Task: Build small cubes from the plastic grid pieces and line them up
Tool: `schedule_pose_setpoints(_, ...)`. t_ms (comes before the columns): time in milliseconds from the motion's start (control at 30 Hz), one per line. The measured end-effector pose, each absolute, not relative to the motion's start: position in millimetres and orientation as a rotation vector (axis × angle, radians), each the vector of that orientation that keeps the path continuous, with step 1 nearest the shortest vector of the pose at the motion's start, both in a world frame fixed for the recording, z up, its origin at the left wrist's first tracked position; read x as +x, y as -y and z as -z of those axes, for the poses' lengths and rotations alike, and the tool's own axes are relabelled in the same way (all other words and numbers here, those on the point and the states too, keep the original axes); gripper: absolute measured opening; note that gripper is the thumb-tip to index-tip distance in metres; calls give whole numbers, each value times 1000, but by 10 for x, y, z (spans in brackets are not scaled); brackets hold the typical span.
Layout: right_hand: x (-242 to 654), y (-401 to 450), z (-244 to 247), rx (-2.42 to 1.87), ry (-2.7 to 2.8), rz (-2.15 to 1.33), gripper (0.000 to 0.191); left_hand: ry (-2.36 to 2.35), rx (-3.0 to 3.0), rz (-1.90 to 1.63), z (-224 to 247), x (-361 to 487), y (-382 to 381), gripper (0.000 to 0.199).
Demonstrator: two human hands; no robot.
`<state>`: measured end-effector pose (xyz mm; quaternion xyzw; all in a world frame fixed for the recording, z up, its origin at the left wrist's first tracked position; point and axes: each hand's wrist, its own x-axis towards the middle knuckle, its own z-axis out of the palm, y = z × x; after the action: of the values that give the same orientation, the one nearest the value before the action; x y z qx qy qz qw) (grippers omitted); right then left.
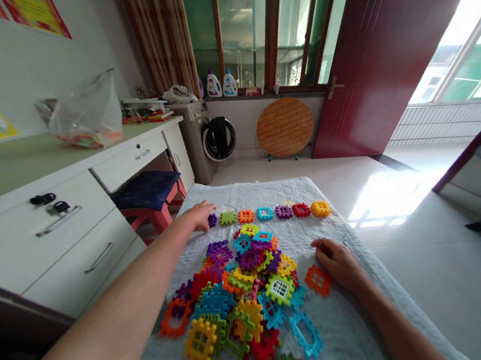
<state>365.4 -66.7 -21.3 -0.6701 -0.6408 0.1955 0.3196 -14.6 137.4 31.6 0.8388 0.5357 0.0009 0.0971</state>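
My left hand (201, 216) is at the far left of the cloth-covered table (344, 331), its fingers on a dark purple piece (213, 220) at the left end of a row. That row runs to the right through a green piece (228, 217), an orange one (246, 216), a blue one (265, 213), purple, red and a yellow one (321, 209). A heap of coloured plastic pieces (244, 277) lies in front of it. My right hand (336, 259) rests on the cloth beside an orange-red piece (318, 280), fingers loosely curled; whether anything is under them is hidden.
To the left stands a long desk (138, 140) with a plastic bag (92, 114) on it and a stool (149, 192) beside it. A washing machine (199, 138), a round wooden tabletop (285, 127) and a red door (367, 63) are at the back.
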Motion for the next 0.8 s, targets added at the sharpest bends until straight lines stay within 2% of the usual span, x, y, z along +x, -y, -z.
schedule_pose_setpoints(67,3650,668,210,-1758,1687,-522,30,-1603,2545,-78,-381,-148,-1240,70)
schedule_pose_setpoints(167,3641,667,204,-1747,1687,-522,31,-1485,2663,-286,-474,-23,-987,51)
schedule_pose_setpoints(267,3632,666,196,-1744,1695,-505,32,-1274,2663,-289,-504,273,-735,35)
schedule_pose_setpoints(533,3632,683,186,-1711,1679,-482,30,-1283,2555,-18,-349,933,-345,44)
schedule_pose_setpoints(800,3651,658,218,-1692,1716,-464,27,-1026,2520,-284,-395,999,-98,26)
